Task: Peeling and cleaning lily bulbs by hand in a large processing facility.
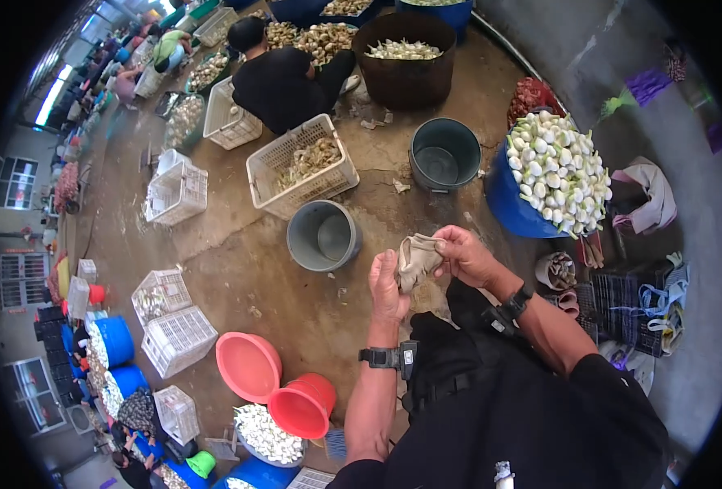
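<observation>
Between my two hands is a crumpled beige cloth piece (417, 260), perhaps a glove; its exact kind cannot be told. My left hand (389, 286) grips its lower left side, with the thumb pointing up. The fingers and thumb of my right hand (463, 253) pinch its upper right edge. Both wrists wear black straps with small devices. Beyond the cloth, a grey bucket (324, 236) and a dark green bucket (445, 154) stand on the wet floor. A blue tub (504, 205) heaped with peeled garlic bulbs (556, 171) is at the right.
A white plastic crate (303, 165) holds garlic stalks or skins. Near it a person in black (275, 88) sits beside a dark tub (403, 79) of garlic. Red tubs (303, 406), a garlic-filled basin and more crates (179, 342) are lower left. Other people work farther off.
</observation>
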